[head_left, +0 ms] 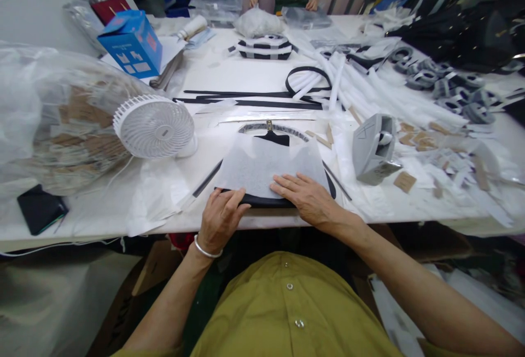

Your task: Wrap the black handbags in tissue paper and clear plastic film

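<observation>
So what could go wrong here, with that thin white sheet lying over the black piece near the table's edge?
1. The white sheet looks loose on the black piece, with only the right hand lying flat on it. The fan nearby, if it is running, might lift it.
2. The black piece sits right at the table edge, by the left hand. A nudge could slide it off.

— What sits left on the bench (246, 75)?
— A white fan (153, 126) beside a clear bag of brown tags (61, 116), with a blue box (132, 44) farther back.
— And on the right?
— A grey tape dispenser (374, 149), with grey rings (447, 86) far right.
</observation>
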### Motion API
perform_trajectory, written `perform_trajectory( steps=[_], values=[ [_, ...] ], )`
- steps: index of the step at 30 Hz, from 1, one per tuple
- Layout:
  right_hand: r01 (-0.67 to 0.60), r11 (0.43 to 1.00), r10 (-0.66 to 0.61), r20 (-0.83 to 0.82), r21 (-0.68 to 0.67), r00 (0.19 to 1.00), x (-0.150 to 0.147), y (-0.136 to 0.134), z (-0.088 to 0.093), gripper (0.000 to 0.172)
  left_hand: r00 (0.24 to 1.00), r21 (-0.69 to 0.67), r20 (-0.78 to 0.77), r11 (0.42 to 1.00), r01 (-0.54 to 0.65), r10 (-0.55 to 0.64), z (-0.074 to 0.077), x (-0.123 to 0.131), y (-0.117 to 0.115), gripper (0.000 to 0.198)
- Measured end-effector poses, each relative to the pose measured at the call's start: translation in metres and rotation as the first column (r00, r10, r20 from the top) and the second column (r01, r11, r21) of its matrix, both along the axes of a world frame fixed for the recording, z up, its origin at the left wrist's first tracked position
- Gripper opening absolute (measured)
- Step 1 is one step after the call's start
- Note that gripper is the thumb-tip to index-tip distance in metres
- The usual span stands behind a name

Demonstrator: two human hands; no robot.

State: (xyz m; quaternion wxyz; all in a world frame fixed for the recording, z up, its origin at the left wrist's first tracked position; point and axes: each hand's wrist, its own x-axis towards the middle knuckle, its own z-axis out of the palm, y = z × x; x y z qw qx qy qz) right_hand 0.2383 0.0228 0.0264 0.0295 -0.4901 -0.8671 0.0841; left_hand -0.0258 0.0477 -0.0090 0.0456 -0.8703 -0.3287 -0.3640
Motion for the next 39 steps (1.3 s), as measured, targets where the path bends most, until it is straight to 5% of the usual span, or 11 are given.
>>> perform_trajectory(
  steps=[8, 15, 21, 26, 32, 39],
  values=[
    [0.035, 0.999, -0.037, -0.105, -0.022, 0.994, 0.007, 0.0, -0.007, 0.067, 0.964, 0.019, -0.194, 0.983, -0.182, 0.182, 0.011, 0.012, 0.0, 0.015],
    [-0.015, 0.999, 0.012, -0.067, -0.045, 0.998, 0.012, 0.006, -0.002, 0.069, 0.932, 0.054, -0.248, 0.964, -0.26, 0.265, 0.018, 0.019, -0.003, 0.016],
    [0.005, 0.999, -0.008, -0.064, -0.045, 0.998, 0.009, 0.005, 0.001, 0.063, 0.95, 0.052, -0.231, 0.978, -0.204, 0.21, 0.018, 0.021, -0.003, 0.012],
    [0.018, 1.0, -0.019, -0.088, -0.022, 0.996, 0.005, 0.0, 0.006, 0.048, 0.972, 0.0, -0.232, 0.999, -0.034, 0.033, 0.01, 0.015, 0.0, 0.02],
    [0.035, 0.999, -0.032, -0.083, 0.03, 0.996, 0.003, -0.007, -0.004, 0.078, 0.981, -0.059, -0.189, 0.998, 0.024, -0.035, 0.003, 0.01, 0.004, 0.026],
    [-0.026, 1.0, 0.025, -0.064, -0.017, 0.998, 0.017, -0.006, -0.003, 0.071, 0.978, -0.048, -0.156, 0.99, 0.136, -0.142, -0.002, 0.0, 0.005, 0.025]
  ],
)
